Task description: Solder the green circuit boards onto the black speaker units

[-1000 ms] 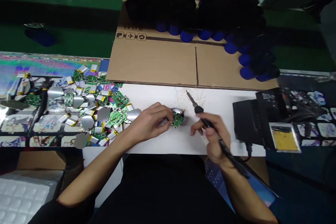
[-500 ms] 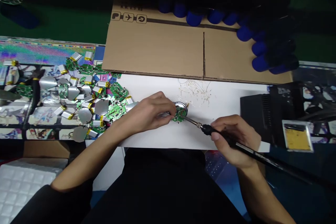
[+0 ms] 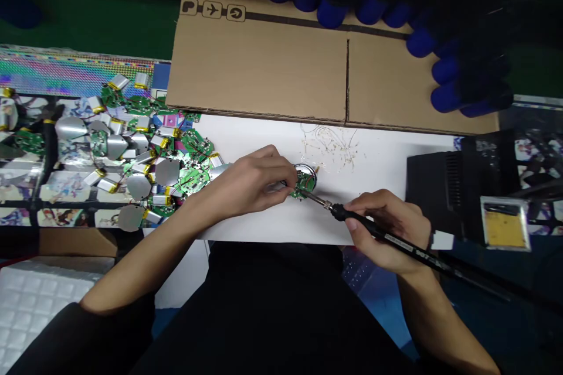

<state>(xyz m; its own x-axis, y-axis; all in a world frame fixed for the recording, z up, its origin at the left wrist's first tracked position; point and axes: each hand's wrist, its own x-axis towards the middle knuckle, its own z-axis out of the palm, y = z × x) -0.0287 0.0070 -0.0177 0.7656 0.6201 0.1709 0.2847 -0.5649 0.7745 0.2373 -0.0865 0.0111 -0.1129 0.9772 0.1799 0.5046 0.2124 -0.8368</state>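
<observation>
My soldering iron (image 3: 398,242) at the green board (image 3: 305,182) on the white sheet (image 3: 378,158)
My right hand (image 3: 393,225) clamps the iron; my left hand (image 3: 259,181) has its fingers together at the board's left edge, pinching what I cannot tell.

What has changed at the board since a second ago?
The right hand moved rightward and swung the soldering iron away from the wire clippings, bringing its tip to the circuit board. Nothing was let go; the left hand stays at the board's left edge.
</observation>
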